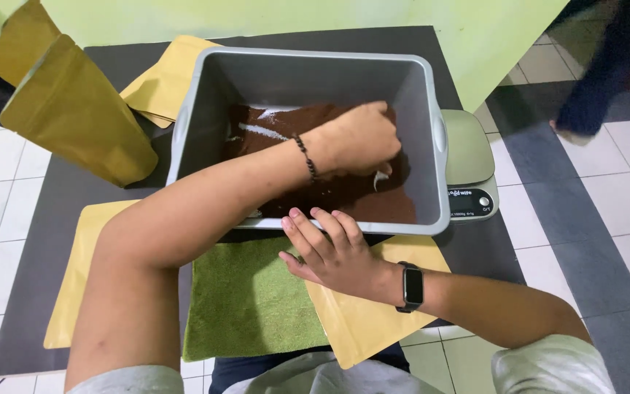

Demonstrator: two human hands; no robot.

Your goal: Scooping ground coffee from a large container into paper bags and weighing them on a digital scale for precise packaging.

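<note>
In the upper centre of the frame a grey rectangular plastic tub (424, 131) sits on a dark grey tabletop (52, 219), its floor partly covered by a bed of dark brown ground powder (344, 197). The left hand (359, 138), with a dark bead bracelet (305, 157) on its wrist, reaches down into the tub, its fingers curled around something small and pale that shows just under them; what that item is cannot be made out. The right hand (333, 252), with a black smartwatch (411, 287) on its wrist, lies flat and relaxed, holding nothing, fingertips touching the tub's near rim.

The powder looks loose, dry and light. It would probably slip through open fingers, so it is best taken by scooping. The tub looks stiff and smooth, and its rolled rim and side handles seem the natural grips.

Flat matte mustard-yellow pouches (373, 321) lie under the right hand, at the lower left and behind the tub's upper-left corner; an upright one (74, 109) stands at the upper left. They look thin, light and easily creased. A green terry cloth (249, 299) lies at the lower centre. A grey-green digital kitchen scale (469, 164) sits just beside the tub's right wall, its small front panel facing the viewer.
</note>
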